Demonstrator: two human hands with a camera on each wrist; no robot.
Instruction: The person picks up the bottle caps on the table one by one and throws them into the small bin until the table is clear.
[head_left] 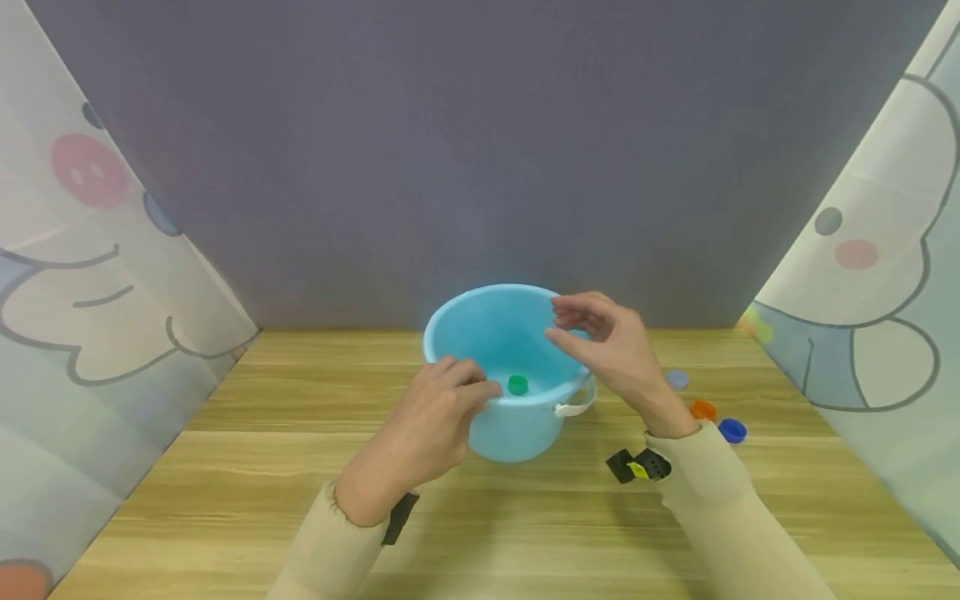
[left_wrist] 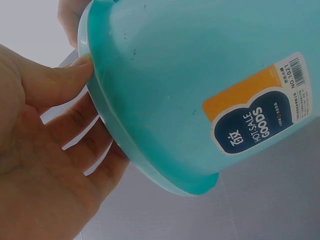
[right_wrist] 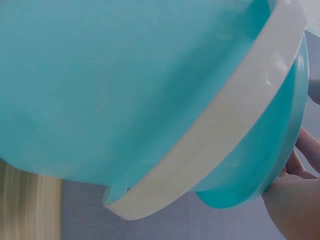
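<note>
The step in hand appears to be handling caps at the bucket, with the left hand steadying it; putting in or taking out, I cannot tell. The next move likely calls for a steady rim and a light pinch from the right hand on 1 cap.

The bucket stands upright on the surface, ahead of and between the 2 hands. The left hand pinches its rim near 8 o'clock, thumb outside, fingers over the edge. The right hand hangs between 2 and 3 o'clock, half open, fingers curved, thumb apart, nothing visible in its grasp; touching the rim or not, I cannot tell.

The green cap lies inside, towards 6 o'clock. Outside, between 3 and 4 o'clock, lie the pale purple cap, orange cap and dark blue cap.
</note>
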